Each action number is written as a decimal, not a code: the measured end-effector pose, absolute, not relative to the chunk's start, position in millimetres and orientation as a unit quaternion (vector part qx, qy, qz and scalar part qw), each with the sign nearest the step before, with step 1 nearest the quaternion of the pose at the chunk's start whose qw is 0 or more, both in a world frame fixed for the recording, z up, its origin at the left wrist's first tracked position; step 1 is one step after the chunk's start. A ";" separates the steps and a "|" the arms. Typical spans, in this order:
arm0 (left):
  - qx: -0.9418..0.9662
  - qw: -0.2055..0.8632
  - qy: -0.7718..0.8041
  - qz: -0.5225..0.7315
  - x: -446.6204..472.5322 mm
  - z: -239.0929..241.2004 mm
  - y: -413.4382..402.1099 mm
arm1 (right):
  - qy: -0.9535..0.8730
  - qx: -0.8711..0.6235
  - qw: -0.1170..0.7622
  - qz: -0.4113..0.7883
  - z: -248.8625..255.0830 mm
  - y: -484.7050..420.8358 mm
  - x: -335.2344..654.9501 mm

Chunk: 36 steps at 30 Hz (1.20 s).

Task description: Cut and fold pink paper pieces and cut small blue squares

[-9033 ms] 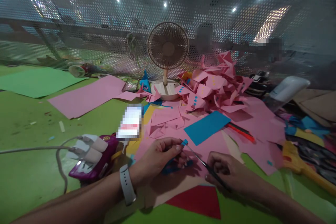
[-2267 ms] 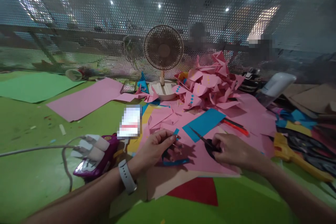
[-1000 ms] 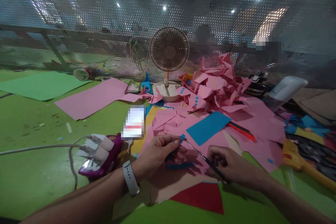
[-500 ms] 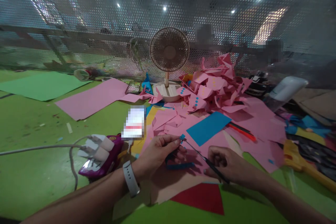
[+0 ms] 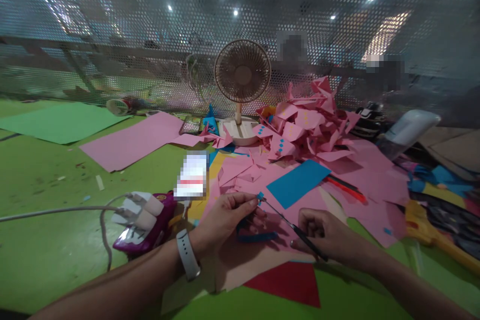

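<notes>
My left hand (image 5: 234, 212), with a white watch band on its wrist, is closed in a pinch on a small blue paper piece (image 5: 260, 195). My right hand (image 5: 324, 235) is closed around slim tweezers (image 5: 294, 230) with a dark rear part and a thin metal tip. The tip reaches the blue piece at my left fingertips. Below my left hand is a dark blue paper strip (image 5: 258, 236); whether the curled lower fingers touch it, I cannot tell. Pink paper (image 5: 277, 247) lies beneath both hands. A blue paper rectangle (image 5: 299, 183) rests just beyond them.
Behind stands a small fan (image 5: 243, 74) beside a heap of folded pink paper (image 5: 307, 120). A phone (image 5: 192, 175) and a purple power strip with plugs (image 5: 146, 225) lie left. A red-black pen-like object (image 5: 347, 189) and yellow-handled tool (image 5: 435, 232) lie right.
Almost nothing differs. My right hand has shifted very slightly, and the tweezers' tip stays at the blue piece. My left hand keeps its pinch.
</notes>
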State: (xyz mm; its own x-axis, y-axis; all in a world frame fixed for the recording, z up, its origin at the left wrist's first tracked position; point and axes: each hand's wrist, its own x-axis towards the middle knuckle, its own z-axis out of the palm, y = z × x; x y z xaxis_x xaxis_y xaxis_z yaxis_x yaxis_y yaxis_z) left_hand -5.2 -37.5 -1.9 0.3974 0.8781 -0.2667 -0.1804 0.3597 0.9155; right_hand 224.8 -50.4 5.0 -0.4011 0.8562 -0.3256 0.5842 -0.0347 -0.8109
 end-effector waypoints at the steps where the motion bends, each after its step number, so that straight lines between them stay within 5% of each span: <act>1: 0.427 0.718 0.406 0.371 -5.2 -2.0 -37.6 | -0.680 -0.529 0.140 0.488 4.8 -50.4 225.0; 36: 0.425 0.717 0.386 0.395 -5.8 1.5 -39.9 | -0.685 -0.525 0.129 0.489 15.4 -54.7 221.9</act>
